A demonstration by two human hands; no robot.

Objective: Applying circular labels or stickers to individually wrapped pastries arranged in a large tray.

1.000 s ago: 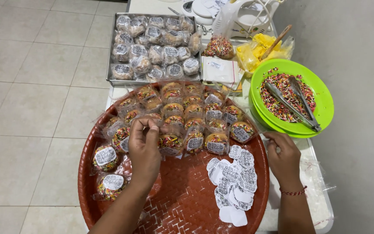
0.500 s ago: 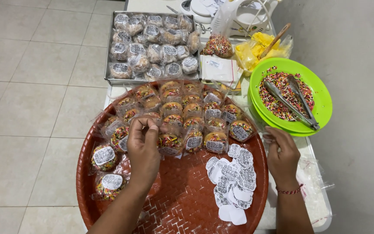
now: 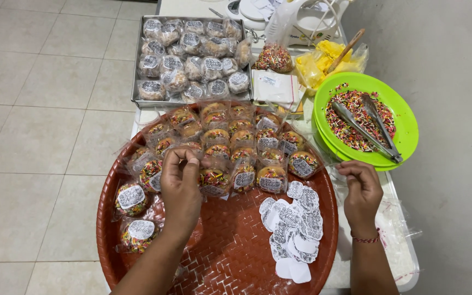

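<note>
We see our left hand (image 3: 181, 183) raised over the left half of the round red woven tray (image 3: 230, 257), fingers curled narrow with the fingertips pinched near a wrapped sprinkle doughnut (image 3: 214, 180); we cannot tell whether they grip the wrapper or only touch it. That doughnut lies in the front row of the wrapped doughnuts filling the far half of the tray. Two more labelled doughnuts (image 3: 132, 196) lie near the tray's left edge. Our right hand (image 3: 363, 191) rests just beyond the tray's right edge, fingers loosely curled and holding nothing we can make out. A pile of white stickers (image 3: 293, 232) lies on the tray's right side, between the hands. A green bowl (image 3: 405, 128) of sprinkles holds metal tongs (image 3: 364, 128) at the table's right edge. A metal pan (image 3: 192, 60) of wrapped sweets sits beyond the tray.
</note>
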